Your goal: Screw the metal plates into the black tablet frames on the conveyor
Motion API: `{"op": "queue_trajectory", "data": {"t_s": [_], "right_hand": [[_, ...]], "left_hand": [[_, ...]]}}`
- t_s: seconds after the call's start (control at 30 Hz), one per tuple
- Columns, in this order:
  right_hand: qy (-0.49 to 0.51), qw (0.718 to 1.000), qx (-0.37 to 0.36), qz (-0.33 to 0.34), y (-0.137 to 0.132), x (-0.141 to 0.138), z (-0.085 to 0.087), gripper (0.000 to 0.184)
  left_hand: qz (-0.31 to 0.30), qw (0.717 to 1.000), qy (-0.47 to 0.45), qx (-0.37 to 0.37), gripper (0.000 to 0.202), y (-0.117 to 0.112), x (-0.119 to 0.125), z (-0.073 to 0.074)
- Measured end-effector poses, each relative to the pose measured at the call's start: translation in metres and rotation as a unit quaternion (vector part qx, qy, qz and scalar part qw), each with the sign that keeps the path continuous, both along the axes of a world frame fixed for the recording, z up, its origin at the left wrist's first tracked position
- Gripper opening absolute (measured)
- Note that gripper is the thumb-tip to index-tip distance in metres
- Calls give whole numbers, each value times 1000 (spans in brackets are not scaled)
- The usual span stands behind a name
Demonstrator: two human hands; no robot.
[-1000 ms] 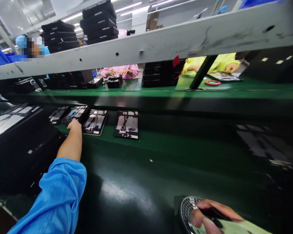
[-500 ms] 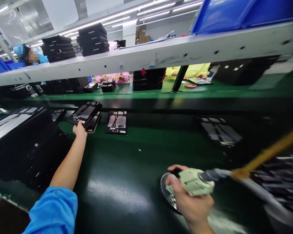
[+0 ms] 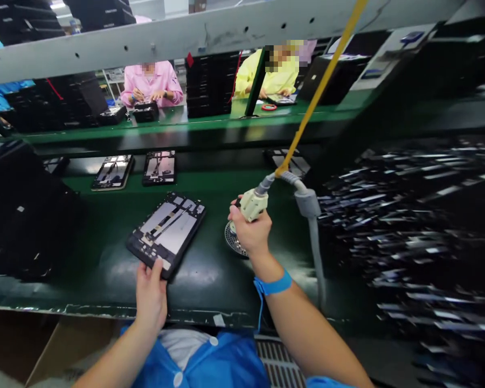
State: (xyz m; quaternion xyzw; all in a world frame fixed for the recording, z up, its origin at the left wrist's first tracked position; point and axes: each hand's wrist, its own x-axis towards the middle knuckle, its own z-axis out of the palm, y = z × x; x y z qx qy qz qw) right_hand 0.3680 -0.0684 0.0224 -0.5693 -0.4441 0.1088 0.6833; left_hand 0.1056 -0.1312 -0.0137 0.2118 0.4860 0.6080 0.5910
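Note:
My left hand grips the near edge of a black tablet frame, its open back showing pale panels and a cable, held just above the green belt. My right hand is closed round a pale hand tool with a grey hose and a yellow cord rising from it. Under that hand lies a round perforated disc. A blue wrist strap circles my right wrist.
Two more open tablet frames lie farther back on the belt, another to the right. Black tray stacks stand at left, blurred dark trays at right. Across the line sit a person in pink and one in yellow.
My left hand has carried one tablet frame from the far left of the belt to the front. My right hand has lifted the tool up off the disc. The view has swung down.

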Motion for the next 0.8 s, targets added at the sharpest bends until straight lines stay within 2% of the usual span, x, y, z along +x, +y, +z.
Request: {"op": "queue_trajectory", "data": {"t_s": [0.07, 0.13, 0.2, 0.23, 0.27, 0.3, 0.37, 0.4, 0.47, 0.53, 0.57, 0.67, 0.8], "right_hand": [[-15, 1000, -15, 0, -1, 3, 5, 40], [-36, 998, -50, 8, -7, 6, 10, 45], [-66, 995, -77, 20, -22, 6, 12, 53], [-86, 993, -78, 18, -33, 3, 12, 59], [-108, 991, -72, 7, -46, -2, 10, 65], [-134, 989, -64, -8, -61, -8, 7, 69], [-180, 981, -75, -23, -91, -25, -1, 68], [-207, 973, -104, 8, -104, -34, -6, 63], [-244, 941, -206, 110, -122, -49, -14, 65], [-262, 901, -296, 178, -128, -58, -19, 73], [-266, 887, -327, 191, -128, -61, -19, 75], [-268, 866, -368, 206, -121, -61, -14, 71], [-257, 868, -369, 210, -120, -61, -11, 60]], "left_hand": [[-85, 996, 3, -41, 35, -33, -3, -5], [-209, 974, 16, -89, 43, -60, -13, -4], [-360, 925, 67, -100, 45, -75, -28, 1], [-421, 897, 120, -70, 41, -76, -37, 6], [-456, 869, 189, -13, 35, -73, -46, 11], [-460, 844, 270, 60, 30, -66, -55, 15], [-391, 789, 432, 194, 27, -43, -70, 21], [-351, 759, 495, 233, 34, -29, -75, 22], [-317, 699, 590, 252, 57, -3, -79, 22], [-345, 643, 638, 246, 73, 18, -79, 20], [-369, 622, 645, 247, 75, 25, -78, 19], [-428, 597, 625, 262, 67, 36, -76, 18], [-446, 610, 594, 276, 51, 36, -80, 14]]}}
